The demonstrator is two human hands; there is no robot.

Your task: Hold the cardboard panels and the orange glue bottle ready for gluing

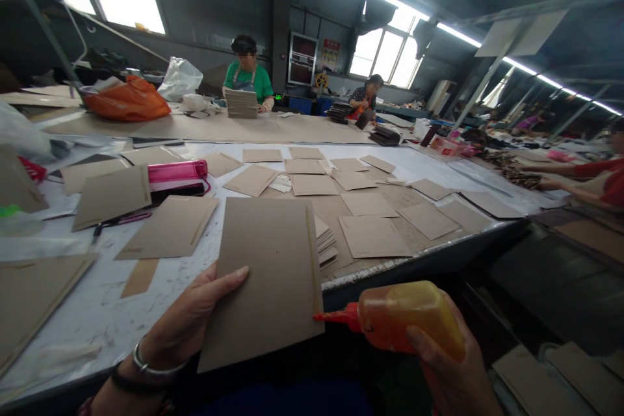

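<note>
My left hand (195, 312) grips a grey-brown cardboard sheet (268, 273) by its left edge, thumb on the front face. The sheet is held up tilted at the table's near edge. A thin yellowish line of glue runs down along its right edge. In my right hand (453, 351) is a squeeze glue bottle (409, 318) with amber contents and a red nozzle. It lies nearly level, and its tip is at the sheet's lower right edge, by the lower end of the glue line. Behind the sheet, a stack of small pale pieces (325, 244) is partly hidden.
Several cardboard sheets (375, 237) are spread over the white table (195, 279). To the left lie a pink pencil case (178, 172), a pen (121, 220) and an orange bag (129, 101). Co-workers (247, 75) sit across and at the right. More boards (531, 380) lie low at right.
</note>
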